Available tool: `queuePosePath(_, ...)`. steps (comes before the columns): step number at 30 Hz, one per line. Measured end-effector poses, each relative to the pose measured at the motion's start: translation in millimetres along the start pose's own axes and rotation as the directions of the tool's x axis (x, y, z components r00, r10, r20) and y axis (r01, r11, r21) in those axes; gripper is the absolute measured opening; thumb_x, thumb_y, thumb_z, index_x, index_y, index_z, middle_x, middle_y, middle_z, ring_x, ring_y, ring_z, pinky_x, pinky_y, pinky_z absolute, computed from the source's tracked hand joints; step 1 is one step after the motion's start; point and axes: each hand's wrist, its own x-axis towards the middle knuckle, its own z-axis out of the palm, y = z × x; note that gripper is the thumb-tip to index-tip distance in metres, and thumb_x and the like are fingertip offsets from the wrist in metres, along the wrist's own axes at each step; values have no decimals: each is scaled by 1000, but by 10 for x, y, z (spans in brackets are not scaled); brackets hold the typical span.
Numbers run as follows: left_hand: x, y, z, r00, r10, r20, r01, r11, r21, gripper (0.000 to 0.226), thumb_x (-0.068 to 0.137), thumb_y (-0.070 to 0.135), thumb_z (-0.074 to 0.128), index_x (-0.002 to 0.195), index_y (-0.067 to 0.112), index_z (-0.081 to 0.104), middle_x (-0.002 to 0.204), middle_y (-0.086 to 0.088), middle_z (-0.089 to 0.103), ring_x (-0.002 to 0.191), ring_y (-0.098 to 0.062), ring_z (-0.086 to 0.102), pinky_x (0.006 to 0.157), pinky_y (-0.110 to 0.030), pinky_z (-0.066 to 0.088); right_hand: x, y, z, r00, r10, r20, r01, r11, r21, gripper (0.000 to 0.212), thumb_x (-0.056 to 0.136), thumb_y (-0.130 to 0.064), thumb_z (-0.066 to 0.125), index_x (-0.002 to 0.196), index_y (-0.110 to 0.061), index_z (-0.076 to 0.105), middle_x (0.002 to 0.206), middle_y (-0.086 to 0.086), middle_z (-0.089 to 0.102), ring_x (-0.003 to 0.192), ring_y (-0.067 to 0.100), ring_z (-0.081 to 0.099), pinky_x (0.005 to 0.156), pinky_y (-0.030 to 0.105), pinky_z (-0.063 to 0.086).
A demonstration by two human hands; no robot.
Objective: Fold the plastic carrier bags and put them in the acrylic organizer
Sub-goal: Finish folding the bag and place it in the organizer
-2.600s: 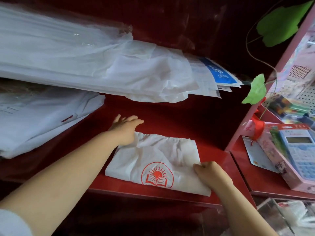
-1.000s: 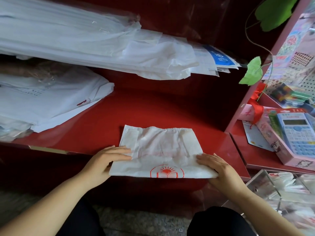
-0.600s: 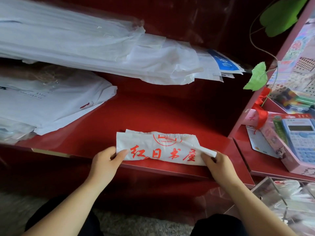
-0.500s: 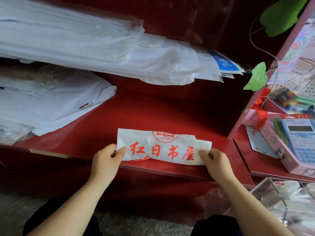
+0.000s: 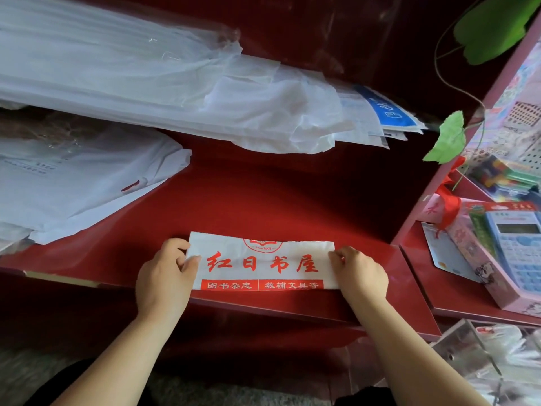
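Note:
A white plastic carrier bag (image 5: 263,263) with red print lies folded into a narrow strip at the front edge of the red shelf (image 5: 263,200). My left hand (image 5: 164,276) pinches its left end, thumb on top. At the right end my right hand (image 5: 360,276) grips the bag with curled fingers. The clear acrylic organizer (image 5: 468,347) stands at the bottom right, below the shelf, with white bags inside it.
Stacks of unfolded white bags (image 5: 146,83) lie at the back and a second stack (image 5: 73,177) at the left of the shelf. A boxed blue calculator (image 5: 515,247) sits on the lower red shelf at the right. Green leaves (image 5: 448,139) hang at the right.
The bag went from a wide flat sheet to a narrow strip folded toward me, its printed side now up. Both hands moved to its two ends and hold them.

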Motion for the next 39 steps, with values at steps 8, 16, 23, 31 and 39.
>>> queuePosePath(8, 57, -27, 81, 959, 283, -17, -272, 935, 225, 46, 67, -6, 71, 111, 2, 62, 111, -23, 60, 99, -42, 56, 89, -54, 36, 144, -65, 38, 994, 21, 105, -9, 994, -113, 27, 94, -32, 38, 101, -18, 60, 101, 4, 65, 96, 27, 59, 66, 25, 34)
queuePosePath(16, 47, 209, 202, 838, 250, 485, -452, 816, 360, 73, 75, 41, -1, 147, 29, 3, 155, 10, 1, 142, -6, -5, 113, -33, -9, 157, -76, 56, 987, 56, 150, -40, 994, -106, 35, 93, -41, 39, 104, -14, 56, 101, 4, 65, 95, 26, 60, 66, 25, 35)
queuePosePath(23, -154, 212, 175, 842, 242, 482, -457, 793, 402, 89, 64, 43, -20, 148, 25, 2, 156, 4, -3, 143, -11, -7, 114, -34, -6, -147, -610, 153, 910, -343, -232, 338, 939, -63, 28, 70, -21, 59, 94, -9, 66, 102, 13, 66, 96, 35, 63, 77, 42, 52)
queuePosePath(31, -216, 83, 121, 854, 314, 414, -481, 780, 400, 91, 86, 52, -16, 129, 12, 54, 135, -8, 51, 125, -19, 49, 102, -39, 38, -230, -748, 335, 817, -462, 345, 474, 879, 55, 58, 96, -48, 17, 148, -22, 9, 156, -1, -2, 143, 12, -6, 113, 29, -7)
queuePosePath(39, -247, -287, 34, 692, 637, 340, -722, 622, 303, 82, 51, 55, 77, 117, 17, 49, 113, -6, 66, 113, -15, 45, 99, -32, 21, -41, -123, 106, 915, -281, 289, 312, 948, -66, 52, 100, -38, 24, 148, -22, 9, 156, -1, -1, 143, 12, -3, 113, 28, -5)
